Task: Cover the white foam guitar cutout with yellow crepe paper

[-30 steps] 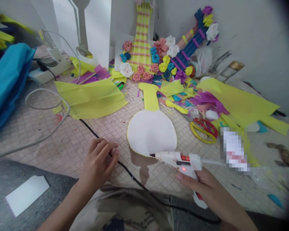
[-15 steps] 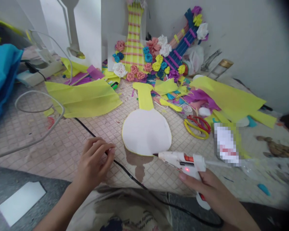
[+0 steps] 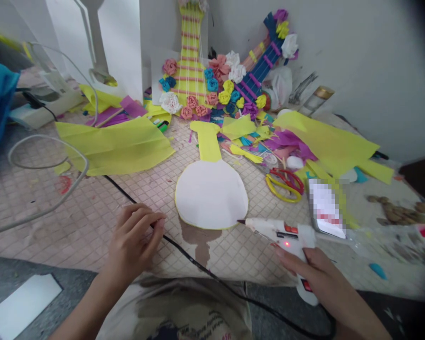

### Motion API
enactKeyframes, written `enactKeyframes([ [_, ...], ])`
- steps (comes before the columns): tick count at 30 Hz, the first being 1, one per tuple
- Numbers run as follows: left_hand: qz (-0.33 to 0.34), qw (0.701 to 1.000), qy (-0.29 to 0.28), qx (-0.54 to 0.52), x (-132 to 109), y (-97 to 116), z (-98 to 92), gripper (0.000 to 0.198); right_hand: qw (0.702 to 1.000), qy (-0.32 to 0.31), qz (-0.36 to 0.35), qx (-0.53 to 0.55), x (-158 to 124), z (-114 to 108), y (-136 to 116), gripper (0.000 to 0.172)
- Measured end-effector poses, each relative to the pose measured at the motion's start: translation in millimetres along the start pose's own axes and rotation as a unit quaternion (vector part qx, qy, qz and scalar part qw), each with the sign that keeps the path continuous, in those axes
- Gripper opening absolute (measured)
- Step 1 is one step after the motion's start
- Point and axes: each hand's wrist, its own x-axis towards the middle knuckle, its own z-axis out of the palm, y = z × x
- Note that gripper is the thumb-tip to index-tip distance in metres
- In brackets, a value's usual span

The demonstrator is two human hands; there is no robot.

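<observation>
My right hand [image 3: 311,264] is wrapped round a white hot glue gun [image 3: 279,231], whose red light is lit. Its dark nozzle points left and meets the lower right edge of a white rounded cutout [image 3: 212,193]. A yellow neck [image 3: 208,141] extends from the cutout's top. At the left, my left hand [image 3: 138,233] rests on the table beside the black cable [image 3: 177,245], fingers loosely curled and the thumb apart, holding nothing.
Two paper guitars with flowers, one yellow [image 3: 191,61] and one blue [image 3: 258,71], stand at the back. Yellow paper [image 3: 116,146] lies left. Scissors [image 3: 285,186], a phone [image 3: 326,208] and paper scraps are right. A grey cord [image 3: 49,215] loops at far left.
The glue gun in my right hand has moved right and slightly up along the cutout's lower edge. The whole view has shifted a little, while my left hand keeps its pose.
</observation>
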Motion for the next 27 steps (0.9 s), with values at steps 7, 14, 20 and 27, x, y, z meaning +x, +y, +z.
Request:
enactKeyframes([
  [7, 0.006, 1.000, 0.003, -0.003, 1, 0, 1.1, 0.016, 0.998, 0.040, -0.009, -0.037, 7, -7, 5, 0.034],
  [14, 0.007, 1.000, 0.008, 0.002, -2, -3, 2.6, 0.015, 0.999, 0.017, -0.026, -0.030, 8, -4, 2, 0.035],
  [20, -0.001, 1.000, 0.009, -0.001, -3, -3, 2.8, 0.015, 0.999, 0.022, -0.036, -0.030, 6, 4, -6, 0.035],
  [27, -0.008, 1.000, 0.009, -0.005, -5, -3, 4.3, 0.014, 0.998, -0.053, -0.044, -0.006, -3, 13, -13, 0.034],
])
